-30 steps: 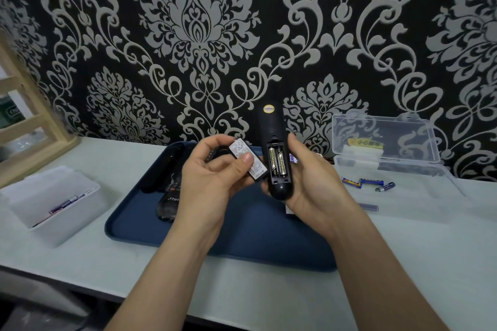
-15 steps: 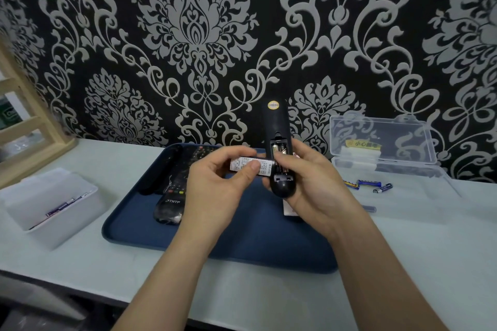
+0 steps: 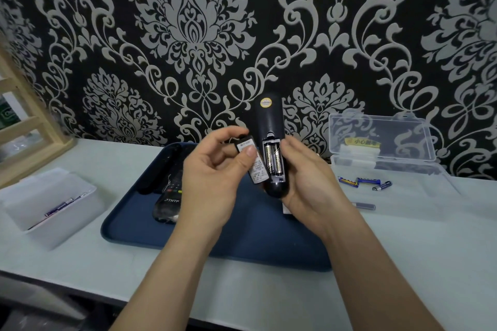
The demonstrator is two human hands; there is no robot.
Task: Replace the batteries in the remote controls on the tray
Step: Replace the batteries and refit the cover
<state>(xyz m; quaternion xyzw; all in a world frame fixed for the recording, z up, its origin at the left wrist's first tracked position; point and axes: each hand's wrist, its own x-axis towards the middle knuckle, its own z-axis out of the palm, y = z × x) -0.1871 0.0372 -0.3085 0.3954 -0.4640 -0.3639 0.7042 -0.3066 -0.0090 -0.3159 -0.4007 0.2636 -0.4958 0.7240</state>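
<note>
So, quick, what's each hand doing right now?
Left hand: pinches the battery cover.
Right hand: grips the black remote, batteries showing.

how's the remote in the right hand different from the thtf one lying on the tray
Pose: the held remote stands upright in the right hand; the THTF remote lies flat on the blue tray.
Face: the held remote shows its back, with its battery cover off and pinched in the left hand, leaving two batteries exposed; the THTF remote shows its button side.
Both are black.
</note>
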